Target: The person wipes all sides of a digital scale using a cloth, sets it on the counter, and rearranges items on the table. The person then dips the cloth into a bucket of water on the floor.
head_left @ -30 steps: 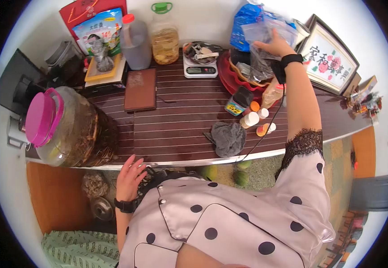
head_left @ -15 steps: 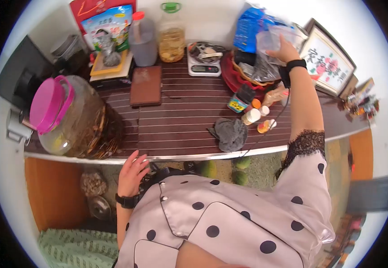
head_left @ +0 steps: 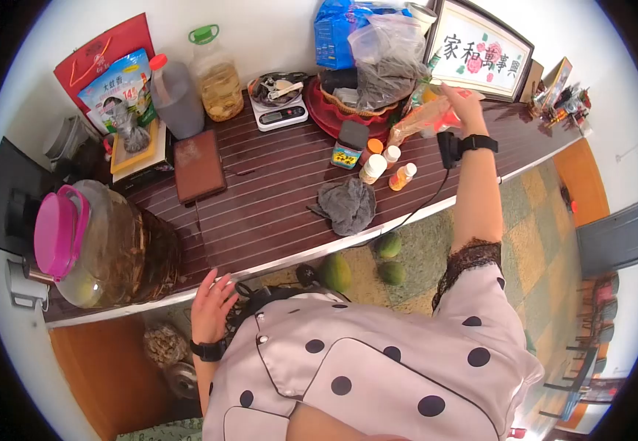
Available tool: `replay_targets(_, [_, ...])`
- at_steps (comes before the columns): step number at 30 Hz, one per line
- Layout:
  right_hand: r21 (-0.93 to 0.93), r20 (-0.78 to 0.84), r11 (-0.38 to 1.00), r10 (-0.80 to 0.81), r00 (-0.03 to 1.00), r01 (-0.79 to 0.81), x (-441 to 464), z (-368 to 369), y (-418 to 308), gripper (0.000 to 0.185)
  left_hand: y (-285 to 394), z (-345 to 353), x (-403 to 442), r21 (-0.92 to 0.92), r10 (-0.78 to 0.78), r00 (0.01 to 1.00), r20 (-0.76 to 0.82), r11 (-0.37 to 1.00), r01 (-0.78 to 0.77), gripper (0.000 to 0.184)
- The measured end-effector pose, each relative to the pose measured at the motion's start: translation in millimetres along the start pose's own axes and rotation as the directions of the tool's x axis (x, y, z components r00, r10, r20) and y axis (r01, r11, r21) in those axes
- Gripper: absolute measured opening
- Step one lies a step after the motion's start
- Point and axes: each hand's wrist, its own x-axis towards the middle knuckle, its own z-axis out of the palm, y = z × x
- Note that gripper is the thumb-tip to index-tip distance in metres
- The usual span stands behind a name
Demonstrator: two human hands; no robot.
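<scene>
My right hand [head_left: 464, 105] is closed on the top of a clear plastic bag [head_left: 423, 120] with reddish print, at the right of the red tray [head_left: 324, 110]. In the basket on that tray rests a grey plastic bag [head_left: 386, 79], beside a blue package [head_left: 334, 35]. Several small bottles, among them a white one [head_left: 373, 169], stand in front, near a dark-lidded jar [head_left: 349, 145]. A crumpled grey cloth [head_left: 345, 206] lies near the counter's edge. My left hand [head_left: 212, 303] is at the front edge, fingers spread, holding nothing.
A large pink-lidded jar [head_left: 113, 246] stands at the left. Behind are a brown notebook [head_left: 199, 166], a white scale [head_left: 281, 116] and two big bottles. A framed picture [head_left: 478, 51] leans at the back right. Melons [head_left: 335, 273] lie on the floor.
My right hand has left the grey bag in the basket, moved down and right, and taken hold of the clear printed bag. The view has turned right; my left hand stays at the edge.
</scene>
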Motion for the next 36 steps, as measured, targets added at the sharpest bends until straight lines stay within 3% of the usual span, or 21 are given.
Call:
replay_targets(2, [0.143, 0.159, 0.988, -0.082, 0.984, 0.060, -14, 3, -7, 0.074, 4, 5, -1, 0.020, -0.006, 1.000, 0.008, 1.000, 0.006, 0.050])
replay_targets(5, [0.198, -0.054, 0.980, 0.031, 0.998, -0.020, -52, 3, -80, 0.058, 4, 9, -1, 0.027, 0.001, 1.000, 0.007, 1.000, -0.001, 0.050])
replay_targets(9, [0.094, 0.097, 0.969, -0.235, 0.967, 0.226, -35, 21, -96, 0.095, 2, 6, -4, 0.003, -0.001, 1.000, -0.024, 1.000, 0.001, 0.050])
replay_targets(11, [0.079, 0.145, 0.957, -0.287, 0.947, 0.278, -17, 48, -84, 0.110, 1, 4, -6, 0.017, 0.017, 1.000, -0.022, 1.000, -0.017, 0.051])
replay_targets(12, [0.026, 0.069, 0.938, -0.346, 0.936, 0.345, -13, 63, -77, 0.118, 1, 4, -7, 0.021, 0.019, 1.000, -0.016, 1.000, -0.018, 0.051])
replay_targets(15, [0.254, 0.069, 0.935, -0.272, 0.960, 0.246, -39, 67, -97, 0.131, -1, 4, -7, 0.028, 0.008, 1.000, -0.026, 1.000, -0.007, 0.051])
replay_targets(17, [-0.060, -0.143, 0.923, -0.384, 0.912, 0.379, -51, 73, -108, 0.135, -3, 0, -4, 0.006, 0.002, 1.000, -0.023, 1.000, -0.002, 0.051])
replay_targets(18, [0.101, -0.110, 0.914, -0.381, 0.918, 0.392, -59, 68, -117, 0.138, -2, 0, -3, 0.016, -0.003, 1.000, -0.011, 1.000, 0.004, 0.052])
replay_targets(19, [0.102, -0.117, 0.918, -0.370, 0.921, 0.382, -63, 76, -117, 0.138, 0, 2, -1, 0.028, -0.006, 1.000, -0.005, 1.000, 0.006, 0.052])
replay_targets(21, [-0.175, -0.192, 0.890, -0.450, 0.872, 0.421, -71, 90, -108, 0.138, 2, 6, 0, 0.051, -0.013, 1.000, 0.012, 0.999, 0.012, 0.051])
replay_targets(22, [-0.173, -0.158, 0.905, -0.415, 0.896, 0.389, -82, 85, -112, 0.120, 3, 8, 1, 0.060, -0.016, 1.000, 0.018, 0.998, 0.015, 0.051])
replay_targets(26, [-0.171, -0.156, 0.879, -0.470, 0.869, 0.445, -70, 97, -83, 0.104, 7, 12, 4, 0.067, -0.026, 0.999, 0.032, 0.997, 0.024, 0.050])
replay_targets(28, [-0.082, -0.174, 0.855, -0.518, 0.838, 0.511, -63, 97, -75, 0.089, 8, 13, 5, 0.069, -0.033, 0.999, 0.028, 0.997, 0.031, 0.050])
replay_targets(36, [-0.214, -0.097, 0.835, -0.535, 0.839, 0.508, -80, 100, -71, 0.092, 9, 11, 5, 0.071, -0.038, 0.999, 0.032, 0.997, 0.036, 0.050])
